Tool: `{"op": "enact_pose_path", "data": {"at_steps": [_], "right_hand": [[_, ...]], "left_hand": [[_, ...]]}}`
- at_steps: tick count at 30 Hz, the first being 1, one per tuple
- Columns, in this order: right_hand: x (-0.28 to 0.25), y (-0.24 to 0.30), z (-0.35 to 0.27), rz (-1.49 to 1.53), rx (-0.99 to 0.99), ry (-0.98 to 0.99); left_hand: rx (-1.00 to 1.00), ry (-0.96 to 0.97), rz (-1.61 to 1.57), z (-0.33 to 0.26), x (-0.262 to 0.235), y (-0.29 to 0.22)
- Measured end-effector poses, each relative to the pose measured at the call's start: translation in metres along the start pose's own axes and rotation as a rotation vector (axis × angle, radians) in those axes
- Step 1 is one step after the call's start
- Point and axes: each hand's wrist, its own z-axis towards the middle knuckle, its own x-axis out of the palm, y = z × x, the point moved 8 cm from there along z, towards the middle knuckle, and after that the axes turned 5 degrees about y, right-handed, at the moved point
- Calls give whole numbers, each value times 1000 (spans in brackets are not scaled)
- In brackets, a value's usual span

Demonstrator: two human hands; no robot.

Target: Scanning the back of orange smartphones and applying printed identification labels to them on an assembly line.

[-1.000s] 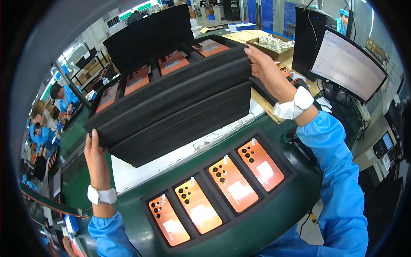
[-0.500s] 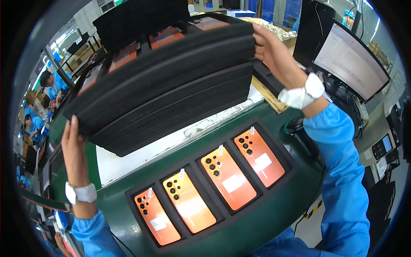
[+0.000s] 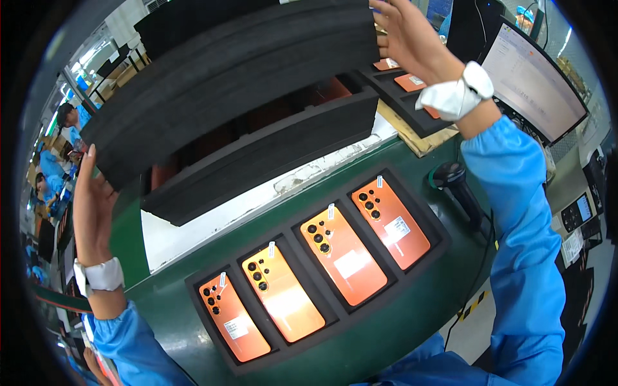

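Note:
My left hand [image 3: 93,206] presses against the left end of a stack of black foam trays [image 3: 238,83], and my right hand [image 3: 412,38] grips its right end. The stack hangs lifted above one black foam tray [image 3: 270,164] that stays on the bench, with orange phones partly showing in its pockets. In front of me lies another black foam tray [image 3: 322,321] holding several orange phones [image 3: 341,254], backs up, each with a small white tab.
A green bench [image 3: 161,302] carries a white mat [image 3: 193,228]. A black handheld scanner [image 3: 460,190] stands to the right. A monitor [image 3: 534,77] sits at the far right, with another tray of orange phones [image 3: 412,87] before it. People in blue work at the far left.
Both hands have raised the upper trays off the stack, opening a gap above the bottom tray. The view has tilted toward the front tray.

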Motion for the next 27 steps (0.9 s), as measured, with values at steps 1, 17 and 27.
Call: {"op": "enact_pose_path", "data": {"at_steps": [1, 17, 27], "right_hand": [[-3, 0, 4, 21, 24, 15], [-26, -64, -40, -60, -31, -243], [-52, -43, -211, -302, 150, -113]], "left_hand": [[-3, 3, 6, -1, 0, -1], [229, -98, 304, -26, -13, 55], [344, -111, 408, -113, -10, 115]]}}
